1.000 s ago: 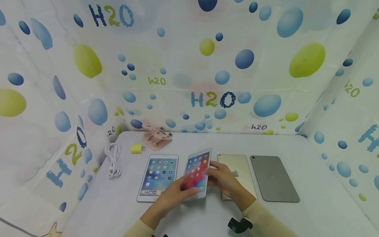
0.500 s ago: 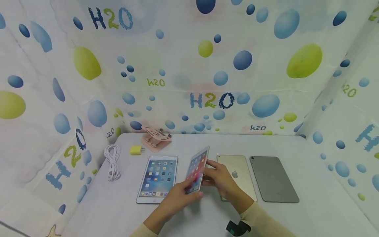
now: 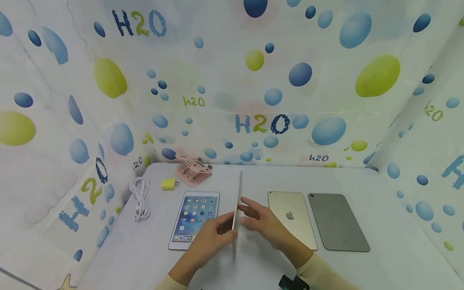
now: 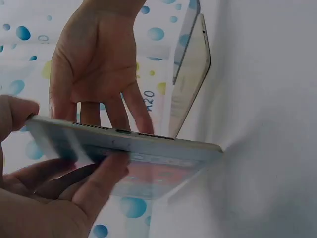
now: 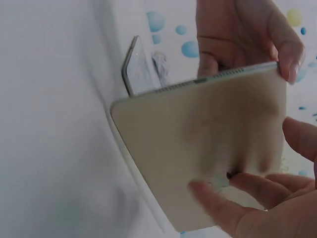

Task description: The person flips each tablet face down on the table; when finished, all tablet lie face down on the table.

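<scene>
left hand (image 3: pixel 211 237) is clamped on an ipad's (image 5: pixel 158 139) near end, held upright over the table (image 3: pixel 357 181); right hand (image 3: pixel 268 227) is loosely spread behind — contact unclear. probably light, stiff, slippery, breakable — best gripped by opposite edges.

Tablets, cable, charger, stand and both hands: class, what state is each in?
Held tablet: edge-on to the head camera, screen lit
White tablet: flat, screen up, lit
Gold tablet: face down
Gray tablet: face down
Cable: bundled
Charger: unplugged
Stand: unfolded
Left hand: gripping held tablet
Right hand: fingers spread, contact unclear
</scene>
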A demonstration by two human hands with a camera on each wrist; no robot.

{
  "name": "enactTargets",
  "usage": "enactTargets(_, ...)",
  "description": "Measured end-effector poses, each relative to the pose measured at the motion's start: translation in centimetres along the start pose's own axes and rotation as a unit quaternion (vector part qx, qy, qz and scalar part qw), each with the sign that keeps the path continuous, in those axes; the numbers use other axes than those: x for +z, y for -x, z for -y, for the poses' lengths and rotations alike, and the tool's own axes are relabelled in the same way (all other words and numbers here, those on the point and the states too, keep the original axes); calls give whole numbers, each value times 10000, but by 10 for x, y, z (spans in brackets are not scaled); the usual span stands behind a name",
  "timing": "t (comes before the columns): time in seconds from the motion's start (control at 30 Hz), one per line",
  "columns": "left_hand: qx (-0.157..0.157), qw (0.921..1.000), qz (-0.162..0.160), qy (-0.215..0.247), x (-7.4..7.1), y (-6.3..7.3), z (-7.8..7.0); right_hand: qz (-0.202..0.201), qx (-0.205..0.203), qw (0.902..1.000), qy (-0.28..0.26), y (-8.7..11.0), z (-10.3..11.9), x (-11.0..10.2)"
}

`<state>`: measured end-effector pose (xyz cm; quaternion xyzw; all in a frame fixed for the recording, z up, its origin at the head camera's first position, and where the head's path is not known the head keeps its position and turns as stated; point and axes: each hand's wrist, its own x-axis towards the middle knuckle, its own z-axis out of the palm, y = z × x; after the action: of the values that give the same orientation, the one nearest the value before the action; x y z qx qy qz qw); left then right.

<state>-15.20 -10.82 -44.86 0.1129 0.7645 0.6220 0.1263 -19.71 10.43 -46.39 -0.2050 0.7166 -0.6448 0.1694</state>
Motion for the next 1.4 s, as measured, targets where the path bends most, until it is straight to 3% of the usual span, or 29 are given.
enactTargets(0.1, -136, 9925, -253, 1185, -2, -1, 4, 173, -197, 9984, 504, 0, -1, 3)
enactTargets(0.17, -228, 9787, -379, 2003, -3, -1, 8, 76, -212, 9969, 759, 0, -4, 3)
enactTargets(0.27, -287, 9553, -448, 2907, -3, -1, 15, -486, 64, 9929, 1087, 0, -9, 1)
enactTargets(0.33, -326, 9429, -442, 3285, -2, -1, 18, -859, 321, 9914, 936, -3, -15, -3)
enactTargets(0.43, -356, 9244, -427, 3774, 0, -3, 25, -1324, 684, 9885, 255, -7, -20, -11)
enactTargets(0.53, -419, 9180, -467, 3916, 1, -3, 32, -1549, 887, 9832, -383, -9, -22, -15)
enactTargets(0.6, -510, 9197, -509, 3860, -1, -4, 37, -1669, 975, 9795, -561, -9, -22, -15)
enactTargets(0.7, -711, 9288, -604, 3587, -3, -4, 42, -1756, 1017, 9767, -695, -9, -25, -17)
enactTargets(0.77, -860, 9418, -650, 3184, -5, -6, 42, -1796, 1054, 9751, -757, -9, -27, -19)
enactTargets(0.9, -1051, 9705, -438, 2126, -7, -9, 43, -1937, 1206, 9706, -760, -8, -26, -22)
enactTargets(0.97, -1088, 9787, -298, 1714, -6, -12, 44, -1990, 1267, 9693, -697, -7, -27, -24)
enactTargets(1.07, -1090, 9861, -255, 1231, -5, -15, 46, -1998, 1358, 9686, -583, -5, -27, -25)
enactTargets(1.17, -993, 9939, -369, 292, -2, -17, 47, -1962, 1434, 9687, -499, -4, -27, -26)
enactTargets(1.27, -882, 9927, -476, -670, 1, -18, 46, -1957, 1509, 9681, -415, -4, -26, -27)
enactTargets(1.4, -897, 9887, -613, -1034, 4, -18, 43, -1890, 1554, 9690, -334, -4, -25, -28)
